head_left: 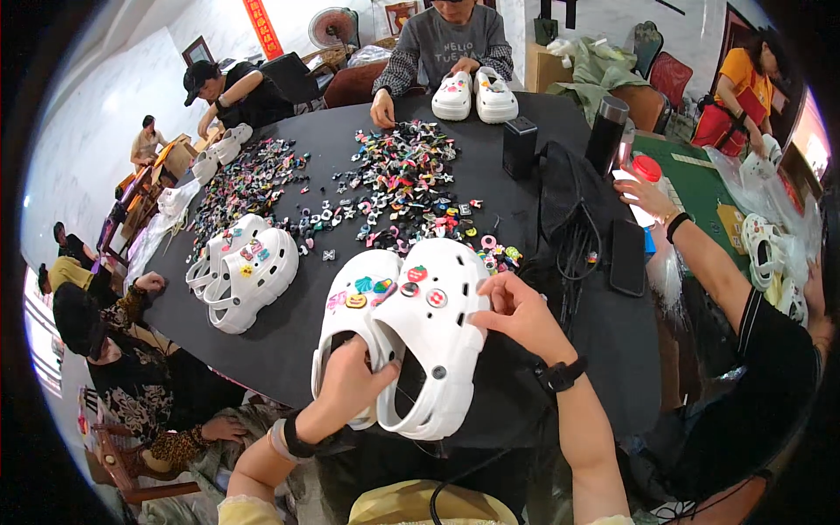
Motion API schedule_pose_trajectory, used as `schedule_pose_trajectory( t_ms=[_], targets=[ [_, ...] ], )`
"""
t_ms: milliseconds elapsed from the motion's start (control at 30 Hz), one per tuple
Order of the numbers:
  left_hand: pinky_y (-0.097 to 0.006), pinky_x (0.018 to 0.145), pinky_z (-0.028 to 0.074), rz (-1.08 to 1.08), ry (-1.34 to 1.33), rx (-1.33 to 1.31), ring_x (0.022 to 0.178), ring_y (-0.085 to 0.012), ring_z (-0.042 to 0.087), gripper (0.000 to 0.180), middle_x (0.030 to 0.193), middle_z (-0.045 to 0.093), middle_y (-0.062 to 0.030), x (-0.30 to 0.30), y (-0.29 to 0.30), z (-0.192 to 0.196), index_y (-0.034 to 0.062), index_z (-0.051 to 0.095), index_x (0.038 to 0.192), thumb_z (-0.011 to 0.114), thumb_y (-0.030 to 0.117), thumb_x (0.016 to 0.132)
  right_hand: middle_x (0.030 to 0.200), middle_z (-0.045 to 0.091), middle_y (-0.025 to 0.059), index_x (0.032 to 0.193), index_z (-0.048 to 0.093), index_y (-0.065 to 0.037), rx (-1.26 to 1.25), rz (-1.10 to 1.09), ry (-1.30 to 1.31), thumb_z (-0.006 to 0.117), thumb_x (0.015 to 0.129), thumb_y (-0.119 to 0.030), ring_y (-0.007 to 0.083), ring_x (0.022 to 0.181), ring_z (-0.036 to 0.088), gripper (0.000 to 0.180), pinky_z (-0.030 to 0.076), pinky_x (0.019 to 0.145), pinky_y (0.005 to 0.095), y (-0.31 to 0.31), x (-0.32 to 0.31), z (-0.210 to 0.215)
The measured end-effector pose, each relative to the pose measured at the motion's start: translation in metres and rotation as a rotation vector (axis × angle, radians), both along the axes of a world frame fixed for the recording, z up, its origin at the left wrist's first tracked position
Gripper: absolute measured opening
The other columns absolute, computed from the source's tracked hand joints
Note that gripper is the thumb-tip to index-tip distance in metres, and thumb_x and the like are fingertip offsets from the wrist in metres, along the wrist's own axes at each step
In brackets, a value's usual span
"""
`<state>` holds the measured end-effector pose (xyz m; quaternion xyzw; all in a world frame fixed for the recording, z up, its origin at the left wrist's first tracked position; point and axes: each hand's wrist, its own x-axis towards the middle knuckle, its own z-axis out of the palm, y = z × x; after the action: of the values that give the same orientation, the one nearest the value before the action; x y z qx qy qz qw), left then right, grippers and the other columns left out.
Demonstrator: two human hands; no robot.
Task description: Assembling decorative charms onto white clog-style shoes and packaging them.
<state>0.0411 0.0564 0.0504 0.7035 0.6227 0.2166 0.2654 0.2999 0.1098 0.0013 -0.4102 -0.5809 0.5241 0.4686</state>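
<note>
A pair of white clogs stands side by side in front of me, toes away. My left hand [354,381] reaches into the opening of the left clog [337,293], its fingers curled and partly hidden inside, its thumb toward the other shoe. Colourful charms, among them a pumpkin, sit on that clog's top. The right clog [446,276] carries a few red and dark charms. At its outer side my right hand [521,315] holds the edge with bent fingers and thumb. Beyond the toes lies a heap of small shoe charms [407,166].
Another decorated white pair [254,271] stands left on the black table [332,210], near a second charm heap [249,179]. A black bag [564,201], a phone [626,258] and a dark bottle [606,131] lie or stand right. Co-workers sit around; one handles white clogs [496,94] opposite.
</note>
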Motion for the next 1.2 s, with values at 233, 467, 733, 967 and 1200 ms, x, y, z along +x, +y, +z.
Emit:
schedule_pose_trajectory(
  t_ms=[233,467,733,967,1200],
  targets=[
    [-0.044,0.056,0.048,-0.015,0.133,0.231,0.065,-0.0403,0.059,0.034,0.076,0.057,-0.0234,0.016,-0.03,-0.017,-0.0041,0.055,0.087,0.071,0.018,0.066,0.078,0.05,0.002,0.097,0.062,-0.011,0.395,-0.101,-0.398,0.078,0.067,-0.025,0.0128,0.061,0.048,0.037,0.042,0.056,0.0246,-0.02,-0.013,0.026],
    [-0.041,0.051,0.046,0.006,0.062,0.154,0.057,-0.0351,0.059,0.03,0.061,0.056,-0.0185,-0.01,-0.03,-0.012,-0.0023,0.056,0.077,0.072,0.02,0.067,0.071,0.053,0.0053,0.088,0.066,-0.007,0.506,-0.258,-0.36,0.069,0.077,-0.014,0.0148,0.062,0.054,0.014,0.043,0.055,0.0264,-0.014,-0.009,0.019],
    [-0.043,0.06,0.045,-0.151,0.445,0.079,0.069,-0.0368,0.057,0.033,0.074,0.058,-0.0179,-0.085,-0.033,0.018,0.0012,0.054,0.081,0.073,0.024,0.067,0.088,0.056,0.0069,0.1,0.064,-0.009,0.181,-0.352,-0.604,0.063,0.081,-0.012,0.0203,0.074,0.058,0.019,0.047,0.065,0.0313,0.012,0.014,-0.021],
    [-0.043,0.088,0.038,0.197,0.418,0.477,0.101,-0.0381,0.045,0.046,0.112,0.046,-0.021,-0.045,-0.069,0.018,-0.0015,0.045,0.12,0.062,0.005,0.078,0.094,0.05,0.0061,0.107,0.06,-0.014,0.242,-0.405,-0.963,0.061,0.082,-0.018,0.0257,0.084,0.058,0.024,0.049,0.07,0.0376,0.016,0.01,-0.03],
    [-0.027,0.065,0.043,0.234,-0.152,0.077,0.072,-0.0146,0.052,0.018,0.08,0.051,-0.0104,-0.024,-0.078,-0.01,-0.0025,0.051,0.096,0.059,0.009,0.085,0.085,0.059,0.0044,0.105,0.058,-0.004,0.136,-0.371,-0.295,0.066,0.08,-0.008,0.0105,0.068,0.055,0.027,0.046,0.062,0.0245,0.014,0.005,-0.016]
  ],
)
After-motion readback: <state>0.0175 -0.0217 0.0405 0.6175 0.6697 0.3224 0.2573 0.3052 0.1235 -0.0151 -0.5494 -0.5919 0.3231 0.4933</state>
